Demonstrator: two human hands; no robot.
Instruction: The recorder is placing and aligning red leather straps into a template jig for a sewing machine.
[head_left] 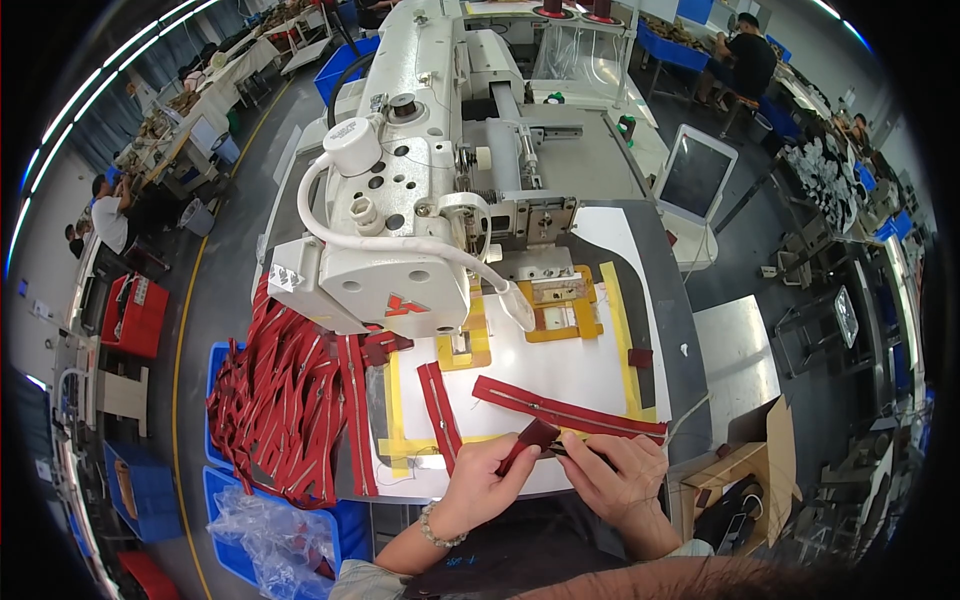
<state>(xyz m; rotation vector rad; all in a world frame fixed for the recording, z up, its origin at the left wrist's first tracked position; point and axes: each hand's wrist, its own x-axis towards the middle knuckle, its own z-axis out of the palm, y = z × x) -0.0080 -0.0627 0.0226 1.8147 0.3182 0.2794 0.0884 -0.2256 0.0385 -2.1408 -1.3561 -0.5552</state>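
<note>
My left hand (pixel 483 488) pinches a dark red fabric piece (pixel 538 433) in front of the sewing machine. Close beside it, the fingers of my right hand (pixel 620 478) are closed around a small dark item that I cannot make out, at the edge of the red piece. One red zipper (pixel 565 408) lies slantwise on the white work plate (pixel 520 375), just beyond my right hand. Another red zipper (pixel 440 412) runs down toward my left wrist; its lower end is hidden. The white sewing machine (pixel 390 280) stands over the plate, with yellow clamp frames (pixel 563 310) under its head.
A heap of red zippers (pixel 285 400) spills over blue bins at the left, with clear plastic bags (pixel 270 545) below. An open cardboard box (pixel 770 460) stands at the lower right. A tablet-like screen (pixel 697 172) is at the right. Other people sit working farther off.
</note>
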